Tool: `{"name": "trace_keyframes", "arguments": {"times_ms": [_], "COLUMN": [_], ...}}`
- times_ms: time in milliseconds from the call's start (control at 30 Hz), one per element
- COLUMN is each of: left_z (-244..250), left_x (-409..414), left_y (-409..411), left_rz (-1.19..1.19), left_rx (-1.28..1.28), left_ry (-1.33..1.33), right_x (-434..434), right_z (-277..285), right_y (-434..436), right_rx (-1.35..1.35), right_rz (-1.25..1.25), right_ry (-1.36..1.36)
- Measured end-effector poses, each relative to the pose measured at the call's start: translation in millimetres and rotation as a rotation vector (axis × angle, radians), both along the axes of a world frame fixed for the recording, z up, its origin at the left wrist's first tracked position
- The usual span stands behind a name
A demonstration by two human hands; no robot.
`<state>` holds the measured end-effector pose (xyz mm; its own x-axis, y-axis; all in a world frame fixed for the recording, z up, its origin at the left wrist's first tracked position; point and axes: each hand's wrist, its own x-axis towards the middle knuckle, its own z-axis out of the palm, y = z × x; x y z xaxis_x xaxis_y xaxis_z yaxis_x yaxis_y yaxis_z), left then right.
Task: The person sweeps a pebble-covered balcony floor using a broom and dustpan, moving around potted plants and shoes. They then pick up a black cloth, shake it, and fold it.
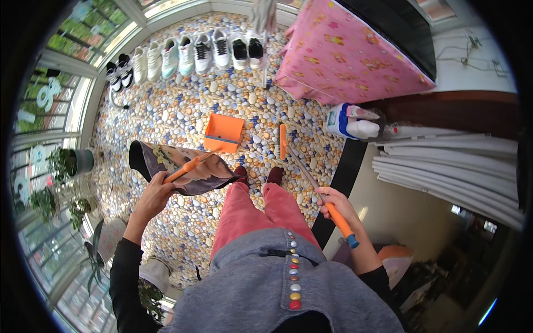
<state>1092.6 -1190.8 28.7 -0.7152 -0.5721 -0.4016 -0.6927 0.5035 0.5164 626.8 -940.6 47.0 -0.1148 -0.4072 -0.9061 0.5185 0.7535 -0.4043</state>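
My left hand (156, 193) is closed around the orange grip of a long-handled dustpan (223, 127), whose orange pan is on the pebble-patterned floor ahead of my feet. Against that same hand lies a curled floor mat (208, 170) with a flower print and dark edge; whether the fingers also pinch it I cannot tell. In my right hand (338, 205) is the metal shaft of a broom (302, 166), just below its orange grip with a blue end cap. The broom's narrow orange head (283, 141) is to the right of the dustpan, apart from it, bristles facing the pan.
A row of several shoes (202, 52) stands along the far side, by a rack leg (265, 70). A pink cloth-covered stand (333, 54) and bottles (354, 123) are at right, above a dark sill (347, 179) and a grey curtain (445, 166). Potted plants (81, 162) line the left windows.
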Motion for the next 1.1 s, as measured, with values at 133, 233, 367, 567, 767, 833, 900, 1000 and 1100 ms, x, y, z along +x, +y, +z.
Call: {"name": "trace_keyframes", "arguments": {"times_ms": [133, 233, 367, 567, 767, 833, 900, 1000, 1100], "left_z": [-14, -3, 5, -1, 31, 35, 47, 73, 113], "left_x": [-15, -36, -68, -97, -155, -177, -202, -253, -295], "left_y": [-23, -31, -29, -31, -34, -33, -14, 24, 49], "left_rz": [-0.044, -0.093, -0.107, -0.287, -0.593, -0.665, -0.696, -0.676, -0.728], "left_rx": [-0.021, -0.072, -0.032, -0.099, -0.175, -0.15, -0.13, -0.112, -0.106], "left_ry": [0.187, 0.262, 0.254, 0.264, 0.135, 0.126, 0.255, 0.57, 0.318], "right_x": [-2, -3, -8, -14, -8, -13, -21, -37, -53], "right_z": [0, -2, 16, 45, 64, 67, 78, 67, 85], "right_y": [13, 38, 63, 119, 173, 192, 207, 242, 262], "right_rx": [-0.139, -0.285, -0.339, -0.626, -0.455, -0.29, -0.191, -0.167, -0.084], "right_rz": [-0.196, -0.411, -0.63, -0.939, -0.788, -0.726, -0.666, -0.487, -0.359], "right_ry": [-0.078, -0.096, -0.002, 0.103, 0.686, 0.811, 0.893, 1.237, 1.349]}}
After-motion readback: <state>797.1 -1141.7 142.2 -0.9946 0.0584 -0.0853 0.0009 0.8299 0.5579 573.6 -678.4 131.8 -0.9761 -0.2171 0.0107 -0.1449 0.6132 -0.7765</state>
